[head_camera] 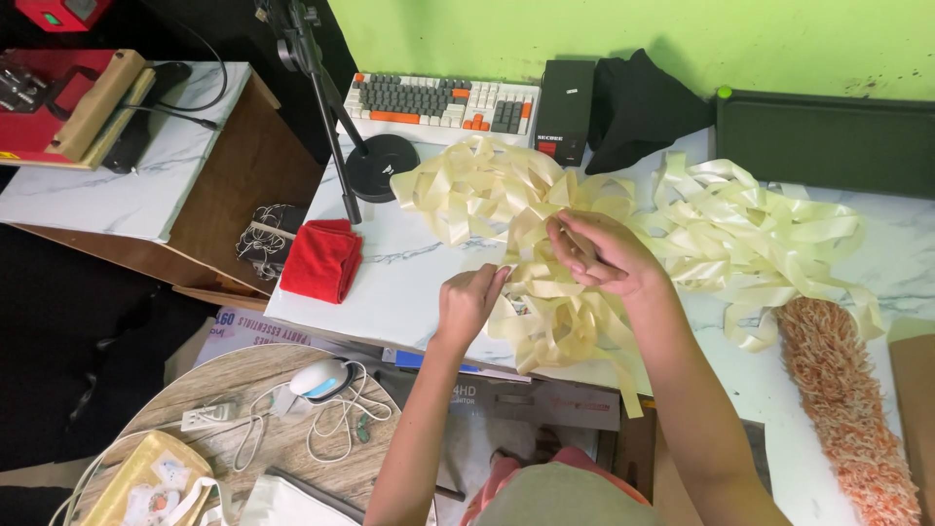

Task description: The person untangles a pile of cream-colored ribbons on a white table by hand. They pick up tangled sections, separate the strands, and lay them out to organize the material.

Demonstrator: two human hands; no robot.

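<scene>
Cream ribbon (545,244) lay heaped mid-table, spilling over front edge. Left hand (467,302) pinched ribbon end, fingers closed. Right hand (599,253) gripped strand above pile, grip closed. Judged best: keep strand taut between 2 hands, flat, untwisted, clear of tangle.

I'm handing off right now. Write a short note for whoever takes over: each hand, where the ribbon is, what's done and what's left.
Left hand: closed on a strand at the near edge of the tangled pile of cream satin ribbon on the white marble-pattern table.
Right hand: grip pinching a loop on top of the same pile.
More cream ribbon lies loose toward the grey and orange keyboard and to the right, above the orange shaggy duster. The folded red cloth sits at the table's left edge.
Done: nothing looks sorted or rolled.
Left: apparently the whole tangle.
</scene>
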